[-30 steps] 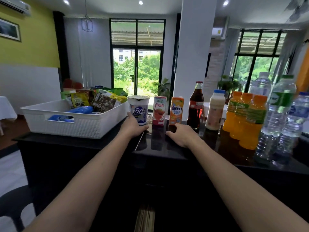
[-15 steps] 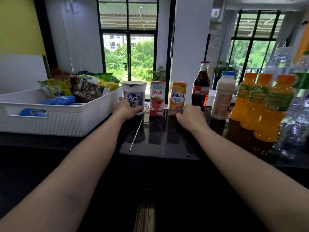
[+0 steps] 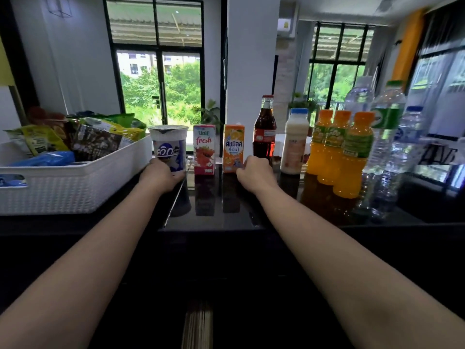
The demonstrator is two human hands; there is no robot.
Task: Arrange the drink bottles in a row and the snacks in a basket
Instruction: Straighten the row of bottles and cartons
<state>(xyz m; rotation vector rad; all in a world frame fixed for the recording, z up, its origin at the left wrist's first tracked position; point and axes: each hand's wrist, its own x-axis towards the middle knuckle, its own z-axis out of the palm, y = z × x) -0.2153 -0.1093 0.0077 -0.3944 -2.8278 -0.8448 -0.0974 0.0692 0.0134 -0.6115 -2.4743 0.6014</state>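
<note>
Reaching over the glossy black counter (image 3: 226, 219), your left hand (image 3: 161, 176) grips the white blue-labelled cup (image 3: 169, 144) just beside the white woven snack basket (image 3: 63, 190); your right hand (image 3: 255, 175) curls against the orange juice carton (image 3: 233, 144) at its base, grip unclear.

Strong daylight floods in through the tall windows (image 3: 161, 91), backlighting the scene. The glossy black counter (image 3: 239, 215) throws back dark reflections. Near foreground, dim and murky. Out right, the water bottles (image 3: 388, 147) smear into blur, and the wide lens bows the edges.
</note>
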